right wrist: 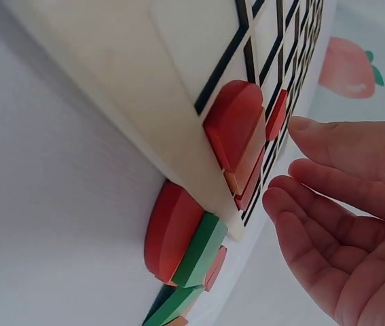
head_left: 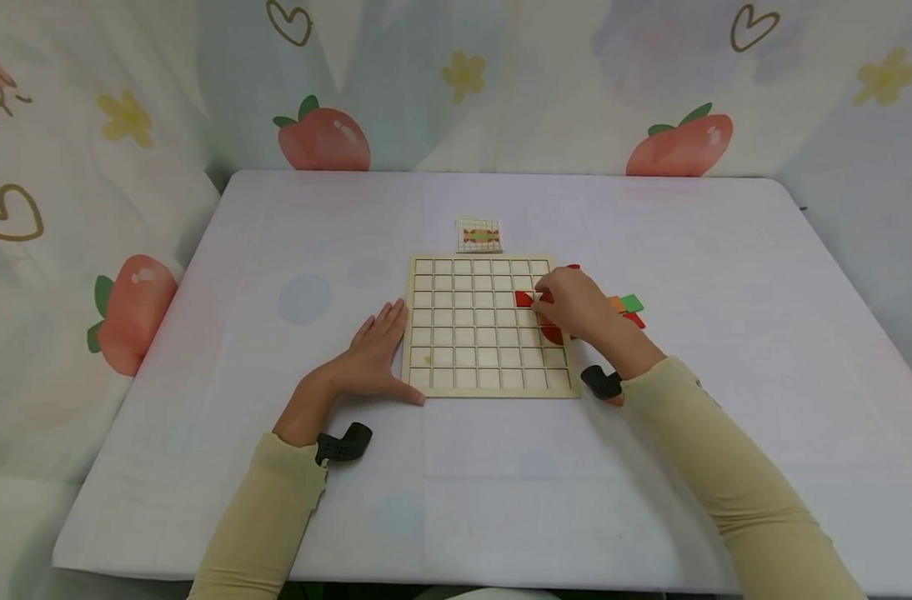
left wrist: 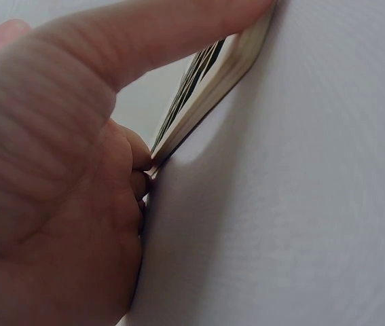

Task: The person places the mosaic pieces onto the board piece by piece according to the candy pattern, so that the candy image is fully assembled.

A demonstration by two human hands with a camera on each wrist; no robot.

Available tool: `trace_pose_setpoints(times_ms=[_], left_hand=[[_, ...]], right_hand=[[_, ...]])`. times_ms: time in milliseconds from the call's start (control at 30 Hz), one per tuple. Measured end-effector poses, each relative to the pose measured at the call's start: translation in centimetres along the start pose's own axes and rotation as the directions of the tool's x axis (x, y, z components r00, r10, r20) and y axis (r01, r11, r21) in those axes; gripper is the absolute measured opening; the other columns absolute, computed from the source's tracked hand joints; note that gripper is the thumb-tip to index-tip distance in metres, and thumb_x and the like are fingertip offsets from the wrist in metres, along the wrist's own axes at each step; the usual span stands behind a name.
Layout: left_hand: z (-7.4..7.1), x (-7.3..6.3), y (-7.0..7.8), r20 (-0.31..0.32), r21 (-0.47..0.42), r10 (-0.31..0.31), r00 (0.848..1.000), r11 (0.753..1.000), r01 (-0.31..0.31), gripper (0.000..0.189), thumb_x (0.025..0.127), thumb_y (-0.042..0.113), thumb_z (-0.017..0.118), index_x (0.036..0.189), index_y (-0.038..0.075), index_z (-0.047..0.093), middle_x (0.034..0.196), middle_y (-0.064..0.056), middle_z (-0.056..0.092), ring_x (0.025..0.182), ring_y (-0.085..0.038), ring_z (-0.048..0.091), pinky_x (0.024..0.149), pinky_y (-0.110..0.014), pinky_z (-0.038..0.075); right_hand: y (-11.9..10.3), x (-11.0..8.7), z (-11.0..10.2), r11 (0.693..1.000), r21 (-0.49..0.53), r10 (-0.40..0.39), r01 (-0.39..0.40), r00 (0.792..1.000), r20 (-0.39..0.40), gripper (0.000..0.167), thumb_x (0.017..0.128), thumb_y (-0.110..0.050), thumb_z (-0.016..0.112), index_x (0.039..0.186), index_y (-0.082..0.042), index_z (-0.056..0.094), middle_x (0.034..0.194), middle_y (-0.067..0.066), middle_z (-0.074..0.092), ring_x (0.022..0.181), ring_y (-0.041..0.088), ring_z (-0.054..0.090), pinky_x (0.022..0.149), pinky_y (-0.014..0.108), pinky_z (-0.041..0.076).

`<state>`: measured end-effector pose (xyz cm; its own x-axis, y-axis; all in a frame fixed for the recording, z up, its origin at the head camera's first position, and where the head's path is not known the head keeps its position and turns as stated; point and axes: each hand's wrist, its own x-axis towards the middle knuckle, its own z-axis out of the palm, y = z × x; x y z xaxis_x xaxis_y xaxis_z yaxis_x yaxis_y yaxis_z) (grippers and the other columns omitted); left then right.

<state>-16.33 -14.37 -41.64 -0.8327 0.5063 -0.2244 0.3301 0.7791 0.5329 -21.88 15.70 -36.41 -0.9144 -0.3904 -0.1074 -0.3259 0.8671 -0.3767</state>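
A wooden grid board (head_left: 467,393) lies flat on the table. My left hand (head_left: 371,354) rests against its left edge, fingers straight and thumb at the near corner; in the left wrist view the thumb crosses the board's edge (left wrist: 206,95). Over the right side of the board is my right hand (head_left: 579,308), its fingertips close to a red piece (head_left: 523,298) in a cell. The right wrist view shows thumb and fingers apart, with nothing visible between them. Along the right column sit a rounded red piece (right wrist: 233,125), an orange piece (right wrist: 246,153) and another red one.
Loose pieces lie right of the board, among them a green one (head_left: 632,303) and a rounded red one (right wrist: 172,231); my right hand partly covers this group. A small pattern card (head_left: 479,247) lies beyond the board's far edge. Printed cloth walls surround the white-covered table (head_left: 501,500).
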Motion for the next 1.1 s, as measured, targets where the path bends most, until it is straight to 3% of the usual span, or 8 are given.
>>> trace_pose_setpoints(times_ms=[167, 300, 467, 733, 1100], left_hand=[[0.0, 0.0, 0.1, 0.005, -0.007, 0.003, 1.0, 1.0, -0.003, 0.128, 0.064, 0.058, 0.074, 0.145, 0.002, -0.008, 0.152, -0.009, -0.012, 0.136, -0.018, -0.016, 0.107, -0.04, -0.006], [0.0, 0.1, 0.1, 0.006, -0.007, 0.007, 1.0, 1.0, -0.007, 0.128, 0.064, 0.058, 0.074, 0.145, 0.002, -0.008, 0.152, -0.009, -0.012, 0.136, -0.018, -0.016, 0.107, -0.04, -0.006], [0.0, 0.1, 0.0, 0.006, -0.005, 0.006, 1.0, 1.0, -0.006, 0.128, 0.064, 0.058, 0.074, 0.145, 0.003, -0.008, 0.152, -0.008, -0.012, 0.136, -0.017, -0.016, 0.107, -0.039, -0.006], [-0.1, -0.1, 0.2, 0.003, -0.008, 0.008, 1.0, 1.0, -0.008, 0.128, 0.065, 0.057, 0.075, 0.145, 0.002, -0.007, 0.152, -0.009, -0.012, 0.136, -0.018, -0.015, 0.107, -0.04, -0.006], [0.0, 0.0, 0.0, 0.0, -0.011, 0.002, 1.0, 1.0, -0.002, 0.129, 0.063, 0.058, 0.075, 0.145, 0.002, -0.008, 0.152, -0.009, -0.012, 0.136, -0.018, -0.016, 0.107, -0.04, -0.006]], right_hand=[[0.5, -0.5, -0.2, 0.999, 0.02, 0.028, -0.028, 1.0, 0.007, 0.029, 0.088, -0.009, 0.061, 0.111, 0.009, 0.062, 0.108, 0.023, 0.059, 0.1, 0.033, 0.053, 0.081, 0.045, 0.045], [1.0, -0.9, -0.5, 0.997, 0.04, 0.069, -0.07, 0.997, 0.021, 0.024, 0.088, -0.01, 0.062, 0.105, 0.005, 0.065, 0.088, 0.016, 0.06, 0.082, 0.028, 0.051, 0.068, 0.038, 0.043], [1.4, -1.1, -0.7, 0.994, 0.042, 0.097, -0.098, 0.995, 0.026, 0.022, 0.087, -0.011, 0.062, 0.103, 0.004, 0.066, 0.081, 0.013, 0.056, 0.078, 0.025, 0.047, 0.065, 0.036, 0.04], [2.5, -2.0, -1.2, 0.994, 0.061, 0.092, -0.091, 0.996, -0.012, 0.03, 0.086, -0.009, 0.064, 0.109, 0.009, 0.062, 0.1, 0.021, 0.06, 0.09, 0.031, 0.053, 0.076, 0.043, 0.045], [4.2, -2.9, -1.5, 0.986, 0.073, 0.149, -0.148, 0.989, -0.008, 0.03, 0.087, -0.012, 0.063, 0.108, 0.009, 0.061, 0.093, 0.019, 0.058, 0.084, 0.03, 0.047, 0.071, 0.04, 0.043]])
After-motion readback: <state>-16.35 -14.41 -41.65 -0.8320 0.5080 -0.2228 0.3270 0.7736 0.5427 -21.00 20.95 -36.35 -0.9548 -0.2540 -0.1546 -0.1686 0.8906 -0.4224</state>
